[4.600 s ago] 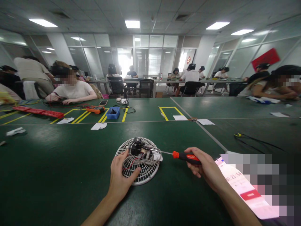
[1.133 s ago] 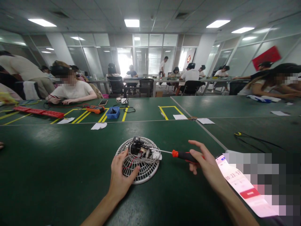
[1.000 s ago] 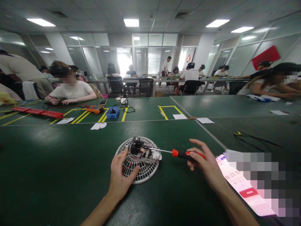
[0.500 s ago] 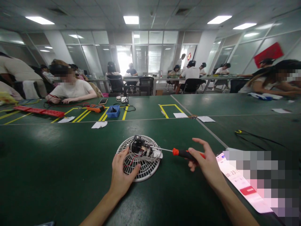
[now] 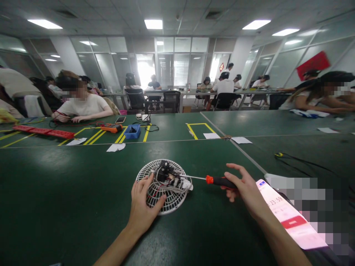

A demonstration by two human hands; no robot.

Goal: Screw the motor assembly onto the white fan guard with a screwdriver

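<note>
A round white fan grille (image 5: 175,204) lies on the green table, bearing a black fan motor assembly (image 5: 163,172) with grey and red wires. My left hand (image 5: 144,201) grips the grille's left side, fingertips by the motor and thumb over the front rim. In my right hand (image 5: 240,188) is a screwdriver (image 5: 222,181) with a black and red handle, held between thumb and fingers while the index finger sticks out. Its shaft points left into the motor assembly; the tip is hidden among the parts.
A lit phone (image 5: 294,218) lies by my right forearm. Ahead are a blue bin (image 5: 132,132), an orange multimeter (image 5: 111,128), red trays (image 5: 44,131) and paper sheets (image 5: 115,147). A black cord (image 5: 302,162) lies at right. Other people sit around the tables.
The motor assembly has shifted slightly right on the grille. My right hand and the screwdriver have moved a little to the right; my left hand stays nearly in place.
</note>
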